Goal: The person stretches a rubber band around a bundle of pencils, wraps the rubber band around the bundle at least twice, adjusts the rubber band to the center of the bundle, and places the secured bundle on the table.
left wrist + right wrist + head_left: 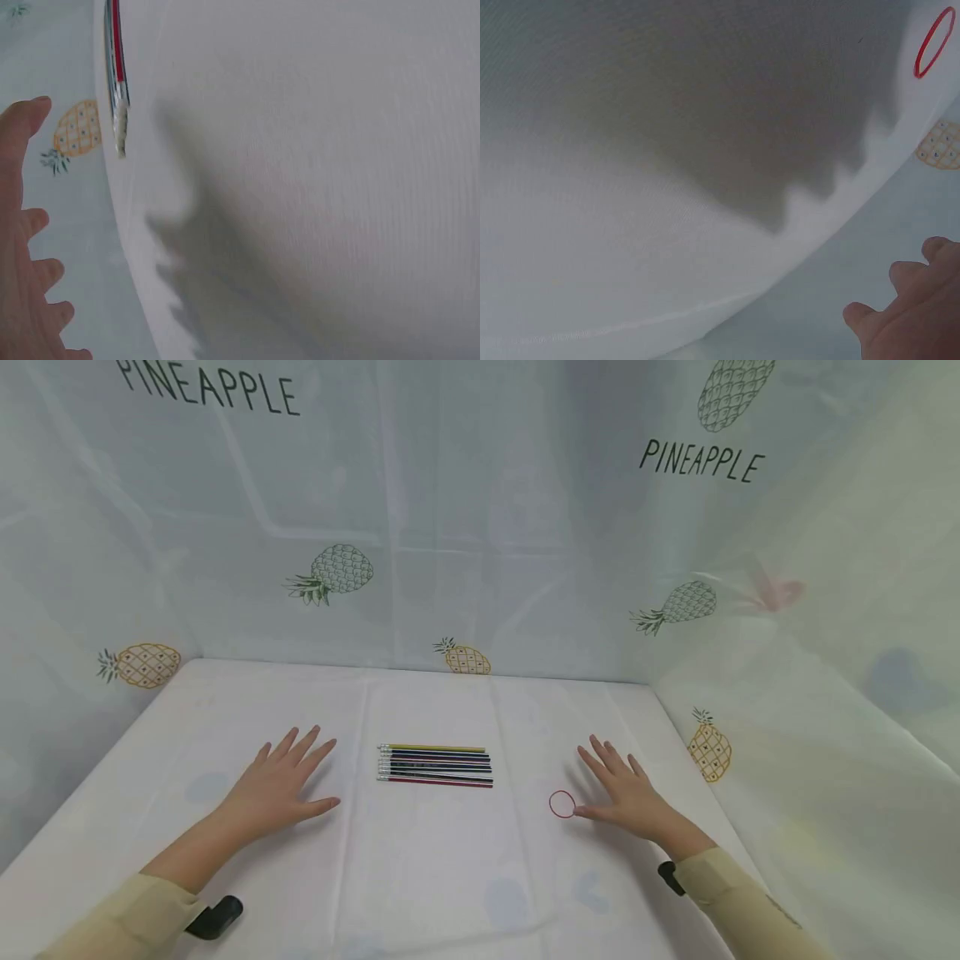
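Observation:
My left hand (276,792), fingers spread, hovers above the white cloth left of a row of several pencils (435,782). They lie side by side with their eraser ends to the left: a yellow one at the back, dark ones between, a red one in front. On the right, my right hand (628,795) is also spread over the cloth and holds nothing. Near its thumb lies a thin red ring like a rubber band (550,803); whether the thumb touches it I cannot tell. In the left wrist view the pencils' eraser ends (121,127) show beyond the thumb.
White cloth covers the table (435,868). A pale curtain (510,527) printed with pineapples hangs behind it and along both sides. Black wrist devices, such as the left one (215,917), sit under both sleeves.

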The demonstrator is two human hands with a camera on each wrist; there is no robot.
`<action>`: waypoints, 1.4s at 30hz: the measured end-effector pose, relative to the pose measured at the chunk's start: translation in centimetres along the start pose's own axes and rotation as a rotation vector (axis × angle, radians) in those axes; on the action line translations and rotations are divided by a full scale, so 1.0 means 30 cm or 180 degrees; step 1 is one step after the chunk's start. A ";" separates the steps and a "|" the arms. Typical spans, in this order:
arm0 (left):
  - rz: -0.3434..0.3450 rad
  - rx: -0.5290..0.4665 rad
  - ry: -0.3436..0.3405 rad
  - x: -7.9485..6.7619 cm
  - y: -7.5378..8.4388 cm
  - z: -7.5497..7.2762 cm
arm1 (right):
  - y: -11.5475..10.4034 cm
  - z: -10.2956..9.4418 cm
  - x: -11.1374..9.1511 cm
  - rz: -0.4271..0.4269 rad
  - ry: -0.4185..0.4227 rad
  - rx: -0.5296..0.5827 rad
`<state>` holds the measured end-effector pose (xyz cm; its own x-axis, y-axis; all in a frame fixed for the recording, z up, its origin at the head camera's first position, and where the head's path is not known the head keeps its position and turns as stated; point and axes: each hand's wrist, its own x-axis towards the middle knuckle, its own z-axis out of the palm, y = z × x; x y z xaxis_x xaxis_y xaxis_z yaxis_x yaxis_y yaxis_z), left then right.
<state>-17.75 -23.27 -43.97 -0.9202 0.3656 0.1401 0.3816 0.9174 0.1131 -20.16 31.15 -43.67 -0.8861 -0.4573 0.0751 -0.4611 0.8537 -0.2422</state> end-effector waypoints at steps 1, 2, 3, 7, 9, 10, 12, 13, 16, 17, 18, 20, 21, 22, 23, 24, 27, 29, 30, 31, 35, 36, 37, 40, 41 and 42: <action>0.0027 -0.0050 0.0007 0.004 0.010 0.001 | -0.006 0.001 0.005 -0.0004 -0.0008 0.0065; 0.0052 -0.0099 0.0016 0.008 0.019 0.001 | -0.012 0.002 0.009 -0.0014 -0.0009 0.0123; 0.0066 -0.0155 0.0026 0.011 0.028 0.002 | -0.019 0.002 0.015 -0.0023 -0.0007 0.0206; 0.0007 -0.0542 0.0024 0.026 0.060 0.002 | -0.046 0.008 0.045 -0.0099 0.0003 0.0555; -0.0081 -0.0804 -0.0030 0.038 0.074 0.004 | -0.065 0.012 0.063 -0.0122 -0.0022 0.0807; -0.0128 -0.0928 -0.0058 0.045 0.082 0.005 | -0.074 0.015 0.073 -0.0121 -0.0045 0.0926; -0.0194 -0.1117 -0.0084 0.059 0.097 0.007 | -0.095 0.023 0.091 -0.0100 -0.0095 0.1131; -0.0232 -0.1215 -0.0092 0.066 0.105 0.009 | -0.106 0.027 0.100 -0.0078 -0.0126 0.1212; -0.0287 -0.1439 -0.0041 0.088 0.129 0.018 | -0.142 0.035 0.125 0.0036 -0.0254 0.1460; -0.0292 -0.1520 -0.0014 0.095 0.136 0.023 | -0.155 0.037 0.134 0.0074 -0.0298 0.1530; -0.0310 -0.1623 0.0006 0.103 0.145 0.027 | -0.168 0.040 0.142 0.0102 -0.0341 0.1595; -0.0349 -0.1814 0.0045 0.118 0.162 0.037 | -0.192 0.045 0.159 0.0147 -0.0428 0.1686; -0.0389 -0.1922 0.0047 0.125 0.170 0.042 | -0.205 0.048 0.169 0.0161 -0.0464 0.1716; -0.0436 -0.2019 0.0046 0.132 0.177 0.048 | -0.216 0.052 0.178 0.0171 -0.0498 0.1730; -0.0479 -0.2101 0.0038 0.139 0.182 0.055 | -0.228 0.055 0.187 0.0178 -0.0530 0.1759; -0.0527 -0.2181 0.0022 0.146 0.188 0.061 | -0.238 0.060 0.197 0.0186 -0.0561 0.1773; -0.0668 -0.2367 -0.0049 0.166 0.202 0.079 | -0.270 0.075 0.224 0.0243 -0.0640 0.1907; -0.0723 -0.2447 -0.0084 0.177 0.211 0.089 | -0.284 0.088 0.240 0.0285 -0.0670 0.2020; -0.0754 -0.2489 -0.0102 0.182 0.216 0.094 | -0.292 0.094 0.247 0.0310 -0.0681 0.2070; -0.0781 -0.2535 -0.0113 0.187 0.220 0.099 | -0.299 0.100 0.255 0.0337 -0.0692 0.2114; -0.0832 -0.2630 -0.0138 0.206 0.231 0.118 | -0.322 0.127 0.295 0.0447 -0.0747 0.2028; -0.0841 -0.2650 -0.0145 0.210 0.234 0.122 | -0.327 0.133 0.306 0.0478 -0.0773 0.1969; -0.0848 -0.2653 -0.0148 0.214 0.235 0.126 | -0.330 0.139 0.317 0.0494 -0.0797 0.1918; -0.0851 -0.2635 -0.0160 0.224 0.238 0.135 | -0.336 0.152 0.347 0.0494 -0.0852 0.1739; -0.0844 -0.2636 -0.0160 0.227 0.239 0.137 | -0.337 0.154 0.353 0.0487 -0.0870 0.1708; -0.0833 -0.2635 -0.0158 0.230 0.241 0.138 | -0.337 0.157 0.359 0.0477 -0.0881 0.1697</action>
<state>-21.71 -13.45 -46.26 -0.9826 0.1831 -0.0314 0.0801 0.5703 0.8175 -24.83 16.43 -44.96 -0.8616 -0.4506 -0.2337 -0.1824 0.7044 -0.6860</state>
